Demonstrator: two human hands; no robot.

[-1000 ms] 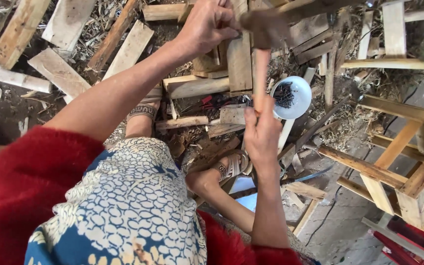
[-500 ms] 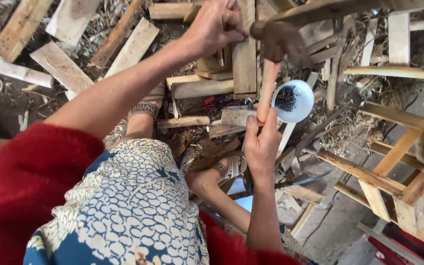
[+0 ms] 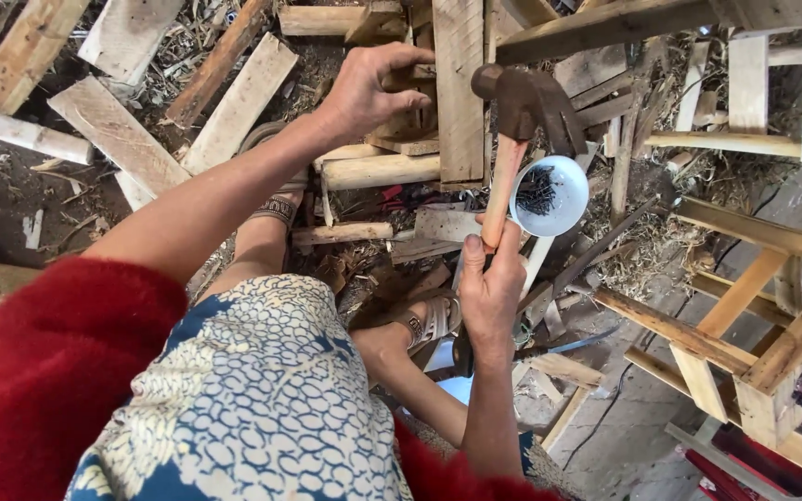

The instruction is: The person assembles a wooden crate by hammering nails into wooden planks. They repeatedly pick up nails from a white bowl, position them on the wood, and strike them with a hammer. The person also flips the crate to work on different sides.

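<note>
Our right hand (image 3: 492,283) is closed around the wooden handle of a hammer (image 3: 517,139), whose rusty head is raised just above a white bowl of nails (image 3: 549,195). Our left hand (image 3: 373,88) reaches forward and grips a small wooden block (image 3: 410,125), fingers curled over its top, pressed beside an upright plank (image 3: 459,88). Scrap boards (image 3: 113,139) and wood shavings lie scattered on the ground around our sandalled feet (image 3: 429,320). A pale wooden frame (image 3: 754,315) stands to the right.

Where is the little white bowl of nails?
In the head view, the white bowl sits right of centre, just beside the hammer held by the right hand.
</note>
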